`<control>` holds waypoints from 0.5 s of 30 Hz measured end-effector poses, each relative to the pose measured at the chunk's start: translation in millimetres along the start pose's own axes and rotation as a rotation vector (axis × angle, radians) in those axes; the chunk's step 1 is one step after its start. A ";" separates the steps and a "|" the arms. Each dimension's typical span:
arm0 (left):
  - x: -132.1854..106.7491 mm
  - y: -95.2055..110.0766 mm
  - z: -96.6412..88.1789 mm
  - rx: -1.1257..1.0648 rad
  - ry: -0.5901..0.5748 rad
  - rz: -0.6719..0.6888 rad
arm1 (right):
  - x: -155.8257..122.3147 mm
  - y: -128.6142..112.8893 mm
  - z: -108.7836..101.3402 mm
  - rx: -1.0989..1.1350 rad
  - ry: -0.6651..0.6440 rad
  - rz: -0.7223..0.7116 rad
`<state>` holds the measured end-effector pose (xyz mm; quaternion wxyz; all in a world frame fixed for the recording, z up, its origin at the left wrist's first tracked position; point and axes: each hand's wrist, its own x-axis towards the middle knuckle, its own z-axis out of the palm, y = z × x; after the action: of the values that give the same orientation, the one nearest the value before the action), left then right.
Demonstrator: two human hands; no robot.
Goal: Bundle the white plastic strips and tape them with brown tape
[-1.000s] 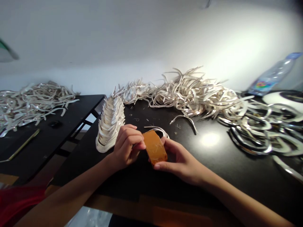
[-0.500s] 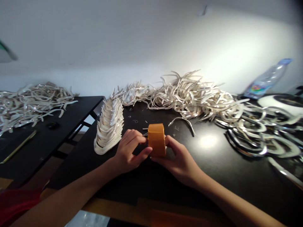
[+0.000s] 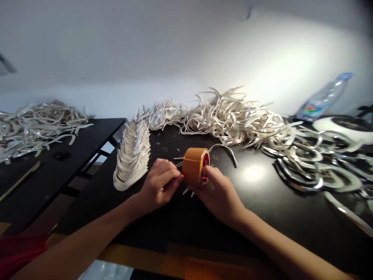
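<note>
- My right hand [image 3: 218, 191] is closed around an amber roll of adhesive packing tape [image 3: 193, 167], with the fingers curled over its open right side and its red core showing. That hand is holding the roll.
- The roll sits between my hands, just above a black tabletop [image 3: 256, 206], apparently lifted so that my left hand can reach its rim.
- My left hand [image 3: 159, 182] is narrowly closed, with its fingertips [image 3: 180, 178] pinched at the roll's left edge. I cannot tell whether they hold a strip end or only touch the tape.
- Thin pale strip ends [image 3: 178, 162] stick out just left of the roll, close to those fingertips.
- A tight, nested stack of curved cream-and-silver strips [image 3: 132, 157] stands just beside my left hand, probably kept close for easy reach.
- One loose curved silvery strip [image 3: 225, 147] lies just beyond the roll.
- A long, tangled heap of cream strips [image 3: 230, 116] runs along the wall behind, with darker, shiny curved strips [image 3: 314, 167] spread to the right.
- A clear plastic water bottle [image 3: 323, 97] lies tilted at the far right.
</note>
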<state>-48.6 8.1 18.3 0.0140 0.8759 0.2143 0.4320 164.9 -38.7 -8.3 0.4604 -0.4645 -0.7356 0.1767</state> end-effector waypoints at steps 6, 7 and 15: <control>1.4 4.8 0.4 0.024 0.019 0.069 | -0.9 -2.1 0.4 -0.015 0.036 0.026; 0.6 5.3 1.3 0.010 0.022 0.084 | -0.9 -2.3 0.3 0.006 0.036 0.049; -7.2 1.7 5.5 -0.027 0.111 0.079 | 5.0 -10.6 -7.8 0.317 0.006 0.172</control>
<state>-47.7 4.7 9.8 -0.0033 0.8581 0.1741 0.4830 165.2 -41.2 5.6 0.5133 -0.4478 -0.6546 0.3279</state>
